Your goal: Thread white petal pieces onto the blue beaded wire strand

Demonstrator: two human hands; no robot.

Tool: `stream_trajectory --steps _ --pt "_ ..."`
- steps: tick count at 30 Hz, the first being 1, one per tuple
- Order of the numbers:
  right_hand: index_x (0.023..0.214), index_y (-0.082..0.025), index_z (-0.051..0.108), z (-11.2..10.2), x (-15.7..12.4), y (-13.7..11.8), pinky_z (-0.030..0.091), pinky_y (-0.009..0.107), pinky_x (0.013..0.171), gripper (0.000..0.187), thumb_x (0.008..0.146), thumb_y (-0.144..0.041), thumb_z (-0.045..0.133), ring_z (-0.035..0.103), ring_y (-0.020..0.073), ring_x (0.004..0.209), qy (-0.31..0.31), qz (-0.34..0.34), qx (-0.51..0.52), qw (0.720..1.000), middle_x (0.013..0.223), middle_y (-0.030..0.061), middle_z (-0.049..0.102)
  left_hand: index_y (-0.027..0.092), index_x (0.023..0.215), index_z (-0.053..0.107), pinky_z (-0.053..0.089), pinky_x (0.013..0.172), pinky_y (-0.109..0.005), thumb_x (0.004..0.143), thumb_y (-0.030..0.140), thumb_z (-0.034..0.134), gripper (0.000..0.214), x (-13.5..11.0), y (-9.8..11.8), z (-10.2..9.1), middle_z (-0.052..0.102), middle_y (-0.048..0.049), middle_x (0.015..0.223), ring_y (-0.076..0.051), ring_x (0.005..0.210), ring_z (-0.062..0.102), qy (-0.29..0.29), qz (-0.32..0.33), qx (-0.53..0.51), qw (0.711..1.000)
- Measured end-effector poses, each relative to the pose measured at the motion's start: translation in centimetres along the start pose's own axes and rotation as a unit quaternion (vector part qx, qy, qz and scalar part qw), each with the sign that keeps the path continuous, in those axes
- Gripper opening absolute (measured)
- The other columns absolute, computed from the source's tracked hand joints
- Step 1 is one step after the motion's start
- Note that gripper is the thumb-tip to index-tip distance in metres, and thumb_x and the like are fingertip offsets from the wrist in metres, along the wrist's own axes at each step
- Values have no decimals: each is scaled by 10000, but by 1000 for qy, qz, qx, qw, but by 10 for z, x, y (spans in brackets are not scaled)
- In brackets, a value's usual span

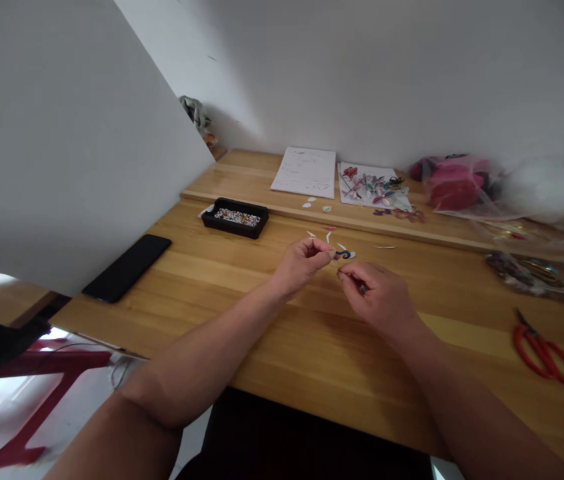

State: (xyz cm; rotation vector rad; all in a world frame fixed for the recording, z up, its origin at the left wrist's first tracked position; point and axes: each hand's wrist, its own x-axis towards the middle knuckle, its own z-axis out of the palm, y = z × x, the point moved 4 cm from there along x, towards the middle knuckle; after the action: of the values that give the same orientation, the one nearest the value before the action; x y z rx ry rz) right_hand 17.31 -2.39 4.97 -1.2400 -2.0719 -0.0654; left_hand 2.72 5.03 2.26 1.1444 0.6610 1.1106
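Note:
My left hand (pixel 302 265) is raised over the middle of the wooden table, thumb and index finger pinched together. From their tips a small dark blue curled piece (pixel 346 254) sticks out to the right. Close beside it, my right hand (pixel 377 290) is curled with its fingertips pressed together. What those fingers hold, if anything, is too small to tell. Just beyond the hands lie small white cut strips (pixel 329 237) and a pink slip (pixel 331 228).
A black tray of beads (pixel 236 219) and a black phone (pixel 127 268) lie to the left. Red-handled scissors (pixel 545 350) rest at the right, below plastic bags (pixel 537 273). White sheets (pixel 305 173) and colourful cut-outs (pixel 377 188) lie on the raised back ledge.

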Motion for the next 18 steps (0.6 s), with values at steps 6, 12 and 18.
stream_trajectory --steps 6,12,18 --pt "867 -212 633 -5 1 -7 458 321 665 118 932 -132 576 613 185 690 16 -61 -38 997 758 42 692 158 781 611 469 786 -288 745 309 788 235 1 -4 -1 696 -16 785 -111 747 612 -2 -3 29 1000" --pt "901 -207 667 -13 4 -8 465 306 633 91 914 -132 618 606 160 657 47 -45 11 998 772 29 701 136 786 641 430 682 -249 769 243 760 161 -2 -6 3 657 -1 754 -83 672 562 -55 -23 125 990" --pt "882 -225 707 -21 7 6 401 274 538 60 921 -229 661 536 122 576 49 85 114 989 695 -6 659 127 808 671 459 723 -254 773 254 774 167 -8 -5 11 700 -23 790 -96 710 606 -131 -46 116 984"
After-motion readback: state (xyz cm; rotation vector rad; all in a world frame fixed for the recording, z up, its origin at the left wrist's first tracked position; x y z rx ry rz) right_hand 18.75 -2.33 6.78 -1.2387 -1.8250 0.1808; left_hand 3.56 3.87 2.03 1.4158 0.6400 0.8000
